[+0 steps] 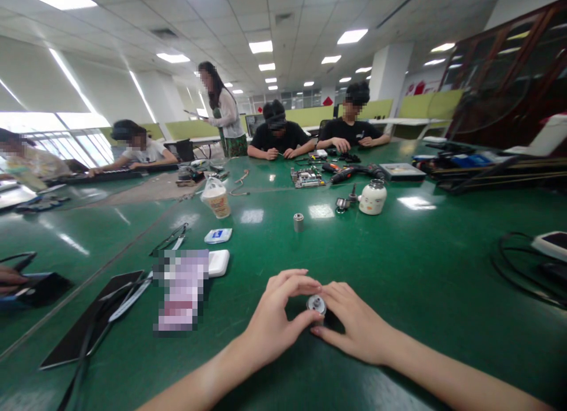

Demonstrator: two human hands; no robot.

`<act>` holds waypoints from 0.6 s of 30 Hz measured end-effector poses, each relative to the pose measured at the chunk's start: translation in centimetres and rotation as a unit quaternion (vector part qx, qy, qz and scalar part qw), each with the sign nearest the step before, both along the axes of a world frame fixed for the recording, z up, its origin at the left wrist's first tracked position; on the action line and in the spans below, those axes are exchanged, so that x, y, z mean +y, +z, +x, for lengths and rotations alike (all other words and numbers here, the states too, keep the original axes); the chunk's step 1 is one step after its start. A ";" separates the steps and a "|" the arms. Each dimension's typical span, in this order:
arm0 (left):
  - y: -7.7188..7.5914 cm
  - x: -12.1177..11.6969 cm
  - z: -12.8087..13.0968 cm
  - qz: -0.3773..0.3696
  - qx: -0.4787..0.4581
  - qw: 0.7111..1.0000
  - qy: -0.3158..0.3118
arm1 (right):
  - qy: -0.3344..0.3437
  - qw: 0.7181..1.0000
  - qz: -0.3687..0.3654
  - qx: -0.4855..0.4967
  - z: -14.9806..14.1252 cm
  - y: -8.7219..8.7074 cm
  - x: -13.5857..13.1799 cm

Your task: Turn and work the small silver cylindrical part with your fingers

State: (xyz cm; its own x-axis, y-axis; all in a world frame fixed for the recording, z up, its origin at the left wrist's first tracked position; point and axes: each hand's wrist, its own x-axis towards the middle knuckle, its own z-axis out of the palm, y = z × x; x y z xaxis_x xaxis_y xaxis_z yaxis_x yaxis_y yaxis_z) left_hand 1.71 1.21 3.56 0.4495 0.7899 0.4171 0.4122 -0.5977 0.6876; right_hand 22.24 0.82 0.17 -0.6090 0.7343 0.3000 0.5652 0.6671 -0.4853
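A small round metal part [316, 303] with a pale, recessed top stands on the green table between my hands. My left hand [281, 307] curves around its left side, thumb at the front and fingers reaching behind. From the right, my right hand [354, 319] closes about it, the thumb low at the front and the fingertips meeting those of the left. The lower body of the part is mostly hidden by the thumbs. Farther out stands a similar silver metal cylinder [298, 222], which neither hand touches.
Beyond are a cream bottle [372, 198], small metal parts [342, 205], a circuit board [308, 178], a power drill [341, 173] and a bagged cup [217, 199]. Leftward lie a tissue pack [218, 235], white case [218, 263] and dark tablet [91, 319]. Cables [518, 269] lie right. Several people sit around.
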 end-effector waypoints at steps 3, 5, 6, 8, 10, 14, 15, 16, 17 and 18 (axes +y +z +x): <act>0.0 0.0 0.1 -0.004 0.001 0.999 0.033 | 0.004 1.000 0.001 -0.002 0.0 0.0 0.0; 0.0 0.0 0.2 -0.008 -0.001 0.997 0.071 | 0.004 1.000 0.000 -0.004 0.0 0.0 0.0; 0.0 0.0 0.2 -0.007 -0.004 0.997 0.079 | 0.004 1.000 0.000 -0.005 0.1 0.0 0.0; 0.0 0.0 0.2 0.002 -0.007 0.998 0.065 | 0.002 1.000 0.000 -0.004 0.1 -0.1 0.0; 0.0 0.0 0.2 0.012 -0.002 0.999 0.034 | -0.002 1.000 0.004 -0.001 0.1 -0.1 0.0; 0.1 -0.1 0.2 0.019 0.010 0.999 0.033 | 0.000 1.000 0.008 0.001 0.1 -0.1 0.0; 0.1 -0.1 0.2 0.021 0.012 0.998 0.052 | 0.000 1.000 0.007 0.000 0.1 -0.1 0.1; 0.2 -0.1 0.2 0.022 0.015 0.997 0.071 | -0.002 1.000 0.005 -0.002 0.1 0.0 0.1; 0.2 -0.1 0.2 0.023 0.016 0.996 0.082 | -0.005 1.000 0.004 -0.003 0.1 0.0 0.1; 0.2 -0.2 0.2 0.024 0.014 0.996 0.083 | -0.007 1.000 0.003 -0.003 0.1 0.0 0.1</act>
